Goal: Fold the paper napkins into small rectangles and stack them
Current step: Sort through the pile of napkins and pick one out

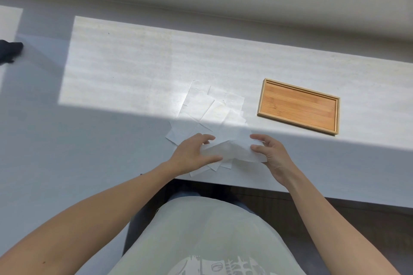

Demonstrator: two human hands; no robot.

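Napkins (pixel 210 114) sit in a loose, overlapping pile at centre frame on the white bench (pixel 125 62), half in sun, half in shadow. One napkin (pixel 230 152) is lifted at the near edge of the pile, humped in the middle between both hands.

Left hand (pixel 192 154): thumb and fingers pinching the napkin's left end, fingers curled over the top. Right hand (pixel 270 154): pinching the right end, palm turned inward, other fingers loosely spread.

Looks like a fold mid-way. To do it well: bring the edges together square, match corners before creasing, then press flat on the bench and run a finger along the crease. Thin paper, so it probably sags and skews easily; keep light tension on both ends.

Around: bamboo tray (pixel 299 106) to the right of the pile, well apart, nothing in it; likely the stacking spot, though that is a guess. Dark object (pixel 10 51) at far left edge, can't tell what it is, out of the way.

In the way: the loose pile sits directly under the hands, so pressing the fold there risks dragging other sheets. Bare bench beside it is better.
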